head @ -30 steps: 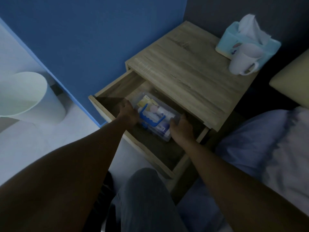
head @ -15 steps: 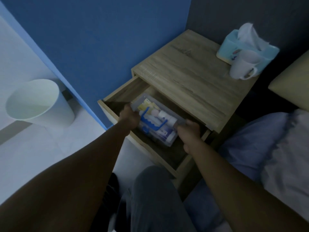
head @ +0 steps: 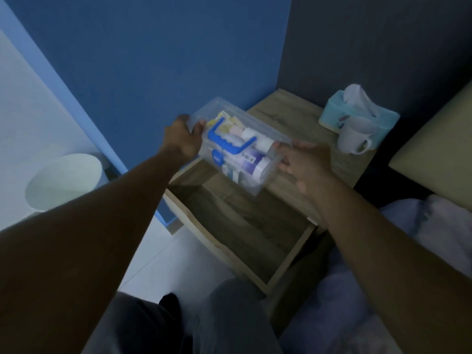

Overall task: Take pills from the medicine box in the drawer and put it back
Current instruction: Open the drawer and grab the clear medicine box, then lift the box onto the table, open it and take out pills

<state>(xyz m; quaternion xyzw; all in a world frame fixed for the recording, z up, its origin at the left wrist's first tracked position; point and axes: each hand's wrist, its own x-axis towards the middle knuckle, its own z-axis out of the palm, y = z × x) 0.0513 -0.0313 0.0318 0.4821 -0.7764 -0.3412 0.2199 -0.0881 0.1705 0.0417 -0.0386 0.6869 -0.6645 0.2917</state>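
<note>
Two hands, left hand and right hand, around one medicine box.

The drawer stands open and bare below the lifted box. The near part of the surface is free; a mug and tissue box crowd its far right corner.

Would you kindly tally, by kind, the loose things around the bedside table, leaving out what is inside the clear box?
Medicine box, clear with a blue handle, held by left hand and right hand: 1
Tissue box: 1
Mug: 1
Waste bin: 1
Total: 4
</note>
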